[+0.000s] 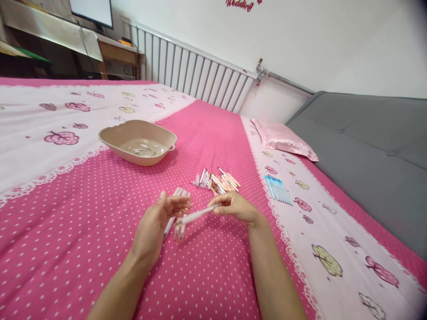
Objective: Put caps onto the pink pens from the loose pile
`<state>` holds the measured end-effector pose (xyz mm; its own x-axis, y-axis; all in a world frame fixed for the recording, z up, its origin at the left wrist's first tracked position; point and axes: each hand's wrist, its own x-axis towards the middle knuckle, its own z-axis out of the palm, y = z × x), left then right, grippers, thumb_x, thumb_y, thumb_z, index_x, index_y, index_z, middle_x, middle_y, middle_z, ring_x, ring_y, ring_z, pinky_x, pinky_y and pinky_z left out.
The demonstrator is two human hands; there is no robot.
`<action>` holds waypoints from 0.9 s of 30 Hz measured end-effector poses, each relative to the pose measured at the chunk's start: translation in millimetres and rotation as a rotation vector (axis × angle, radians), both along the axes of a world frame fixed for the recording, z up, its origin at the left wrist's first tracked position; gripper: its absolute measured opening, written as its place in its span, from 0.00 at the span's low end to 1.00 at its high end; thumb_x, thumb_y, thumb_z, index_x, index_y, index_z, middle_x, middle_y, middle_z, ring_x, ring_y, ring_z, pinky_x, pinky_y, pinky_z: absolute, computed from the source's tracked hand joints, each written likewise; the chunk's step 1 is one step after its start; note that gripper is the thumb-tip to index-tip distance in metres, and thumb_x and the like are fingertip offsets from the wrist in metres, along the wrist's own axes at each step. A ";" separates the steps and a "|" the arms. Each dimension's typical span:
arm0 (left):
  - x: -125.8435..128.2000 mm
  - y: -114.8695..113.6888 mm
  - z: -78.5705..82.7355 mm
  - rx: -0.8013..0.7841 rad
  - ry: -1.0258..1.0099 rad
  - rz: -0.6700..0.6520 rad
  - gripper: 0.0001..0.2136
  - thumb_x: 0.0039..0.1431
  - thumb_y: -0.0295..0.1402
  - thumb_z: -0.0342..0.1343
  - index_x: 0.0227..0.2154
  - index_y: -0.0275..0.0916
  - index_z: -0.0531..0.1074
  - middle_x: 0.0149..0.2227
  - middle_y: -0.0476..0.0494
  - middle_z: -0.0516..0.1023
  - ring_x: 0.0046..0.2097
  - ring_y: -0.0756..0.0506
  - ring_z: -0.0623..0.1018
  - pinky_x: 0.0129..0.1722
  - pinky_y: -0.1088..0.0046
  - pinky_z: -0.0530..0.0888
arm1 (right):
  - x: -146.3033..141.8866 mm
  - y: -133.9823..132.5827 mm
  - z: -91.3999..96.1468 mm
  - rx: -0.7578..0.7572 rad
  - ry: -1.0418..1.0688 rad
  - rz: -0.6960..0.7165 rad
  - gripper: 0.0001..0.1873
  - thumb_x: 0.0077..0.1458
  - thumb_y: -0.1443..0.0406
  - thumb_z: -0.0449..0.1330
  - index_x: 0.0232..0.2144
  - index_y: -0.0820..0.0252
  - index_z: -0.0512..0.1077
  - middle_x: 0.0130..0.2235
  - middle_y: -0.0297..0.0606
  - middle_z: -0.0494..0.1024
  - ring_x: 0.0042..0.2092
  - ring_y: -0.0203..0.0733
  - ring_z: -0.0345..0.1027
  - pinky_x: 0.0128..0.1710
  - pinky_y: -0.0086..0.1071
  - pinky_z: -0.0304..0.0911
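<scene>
My right hand (235,206) pinches one end of a slim, pale, pen-like stick (196,215), which slants down toward my left hand and is slightly blurred. My left hand (158,222) is raised with its fingers stretched out and thumb up, open and holding nothing that I can see. Beneath and beside it lie several pale pens (170,226) on the pink bed cover, partly hidden by the fingers. Just beyond my right hand is a loose heap of orange, brown and white pen parts (227,181), with several pale caps (202,178) at its left side.
A beige plastic basin (133,155) with small white bits inside stands ahead on the left. To the right lies a flat row of blue-topped pens (278,190). Farther back are a pink pillow (283,138), a grey padded headboard (363,146) and a metal railing (196,66).
</scene>
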<state>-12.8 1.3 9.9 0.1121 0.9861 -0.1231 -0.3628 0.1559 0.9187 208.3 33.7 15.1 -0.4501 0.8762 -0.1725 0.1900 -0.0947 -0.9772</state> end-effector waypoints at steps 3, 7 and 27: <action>1.2 -0.9 3.1 0.038 -0.142 -0.011 0.17 0.57 0.41 0.47 0.37 0.35 0.75 0.44 0.37 0.77 0.46 0.39 0.74 0.47 0.61 0.69 | -8.1 -0.3 -1.1 -0.039 0.090 -0.164 0.17 0.38 0.60 0.69 0.33 0.61 0.77 0.26 0.31 0.72 0.29 0.32 0.61 0.31 0.27 0.56; 2.7 -1.3 3.6 0.059 -0.140 0.038 0.15 0.53 0.35 0.54 0.43 0.37 0.73 0.47 0.40 0.75 0.50 0.40 0.72 0.49 0.62 0.69 | -19.2 -4.9 3.5 -0.064 0.104 -0.237 0.17 0.38 0.60 0.69 0.31 0.63 0.75 0.26 0.30 0.70 0.28 0.30 0.59 0.31 0.26 0.55; 4.2 2.5 -0.7 -0.003 -0.277 0.063 0.10 0.50 0.35 0.61 0.34 0.37 0.74 0.38 0.44 0.79 0.43 0.46 0.77 0.42 0.73 0.74 | -51.9 -21.0 9.9 -0.073 0.128 0.172 0.16 0.58 0.54 0.52 0.29 0.61 0.66 0.20 0.24 0.51 0.21 0.28 0.42 0.21 0.26 0.38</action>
